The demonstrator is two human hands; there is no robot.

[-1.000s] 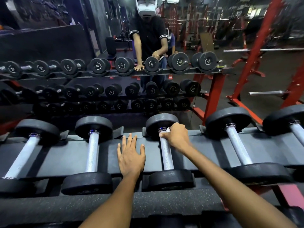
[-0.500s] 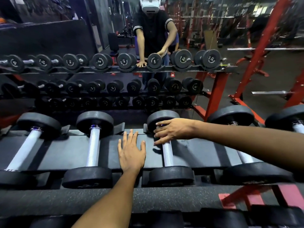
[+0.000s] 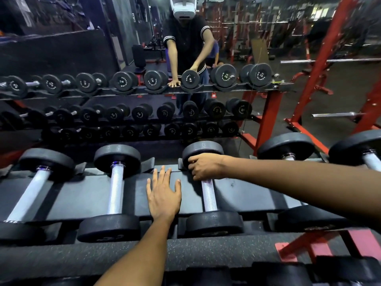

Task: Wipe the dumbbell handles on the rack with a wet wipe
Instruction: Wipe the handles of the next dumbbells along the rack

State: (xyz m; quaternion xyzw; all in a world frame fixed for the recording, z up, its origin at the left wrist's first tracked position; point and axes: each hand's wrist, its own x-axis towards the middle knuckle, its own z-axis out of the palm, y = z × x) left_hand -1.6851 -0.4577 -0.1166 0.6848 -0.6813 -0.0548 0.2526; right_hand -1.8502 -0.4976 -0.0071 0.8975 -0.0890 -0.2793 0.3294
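A row of black dumbbells with knurled silver handles lies across the dark rack shelf [image 3: 82,195]. My right hand [image 3: 204,166] reaches in from the right and grips the far end of the middle dumbbell's handle [image 3: 209,197], just below its far weight head [image 3: 203,148]. The fingers curl round the bar. No wipe shows; anything under the palm is hidden. My left hand [image 3: 164,195] rests flat on the shelf between two dumbbells, fingers straight and spread.
More dumbbells lie on the shelf to the left [image 3: 116,188] [image 3: 28,195] and right [image 3: 371,162]. A wall mirror [image 3: 185,58] behind reflects the rack and a person. A red frame [image 3: 266,114] stands at the right. A lower padded tier [image 3: 123,259] runs along the front.
My right arm has swung out so that it comes in from the right, and the hand has turned and curled tighter over the handle's far end. My left hand has stayed put.
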